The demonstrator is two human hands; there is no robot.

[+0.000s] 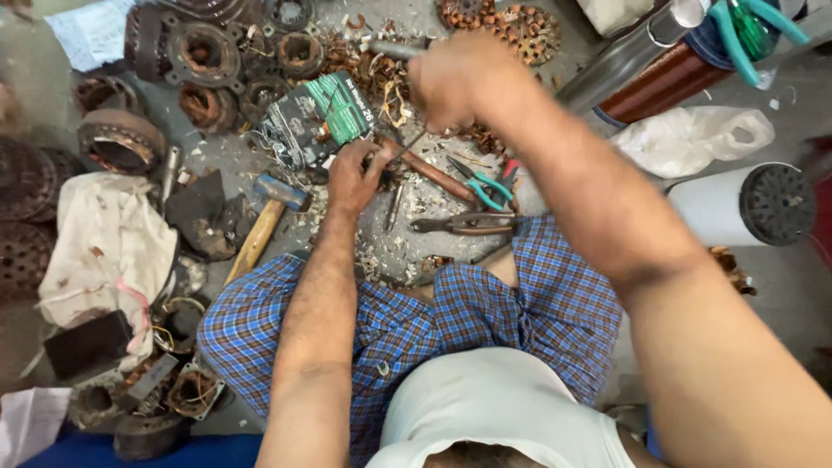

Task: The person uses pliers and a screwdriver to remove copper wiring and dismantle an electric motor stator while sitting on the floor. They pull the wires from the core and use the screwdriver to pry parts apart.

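A grey workshop floor (806, 286) littered with copper scraps and old motor parts spreads out below a person sitting in blue checked shorts (520, 303). Nearest the knees lie dark pliers (464, 224) and, just beyond them, green-handled cutters (485, 186); a hammer (264, 221) with a wooden handle rests to the left, beside a crumpled white cloth (104, 243). The left hand (355, 178) is closed around a small part, which its fingers hide, so its shape cannot be made out. A thin reddish rod (433, 173) slants from that hand toward the right, touching it at the near end. Farther off and higher, the right hand (455, 78) is blurred and clenched in a fist around a grey tool handle (394, 49) that sticks out to the left; a thin shaft runs down from the fist toward the left hand, its tip lost between the fingers. A green and black packet (325, 117) lies just left of both hands. At the far right a copper wire spool (663, 82) is cut off by the edge.
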